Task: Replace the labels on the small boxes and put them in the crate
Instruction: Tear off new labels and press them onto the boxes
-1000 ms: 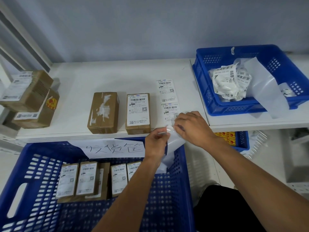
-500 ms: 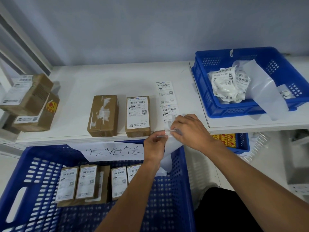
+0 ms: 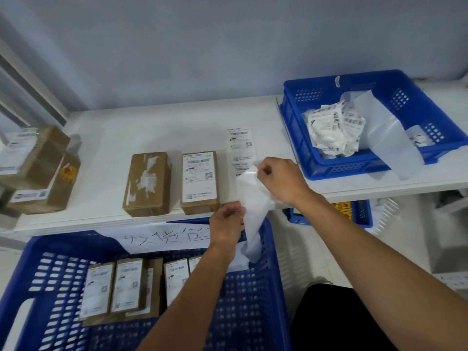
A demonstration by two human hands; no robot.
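Pinches the lower edge of a glossy, translucent white backing strip (image 3: 253, 198) with the curled fingers (image 3: 234, 211) of the left hand (image 3: 225, 225), just past the front edge of the smooth white desk (image 3: 114, 138). Grips the strip's upper end with the clenched fingers (image 3: 264, 171) of the right hand (image 3: 281, 182), right beside a flat sheet of printed labels (image 3: 240, 140) lying on the desk. Near that front edge, side by side but apart: a bare brown box (image 3: 147, 183) of cardboard with torn white paper scraps stuck on top, and a labelled box (image 3: 200, 181) with a smooth white sticker. Below the desk, in the perforated blue plastic crate (image 3: 253, 300): a row of small labelled boxes (image 3: 126, 285) lying flat, under a handwritten paper sign (image 3: 164, 236). On the right, in a smaller blue basket (image 3: 329, 168): crumpled old labels (image 3: 331, 127) and a limp white sheet draped over the rim.
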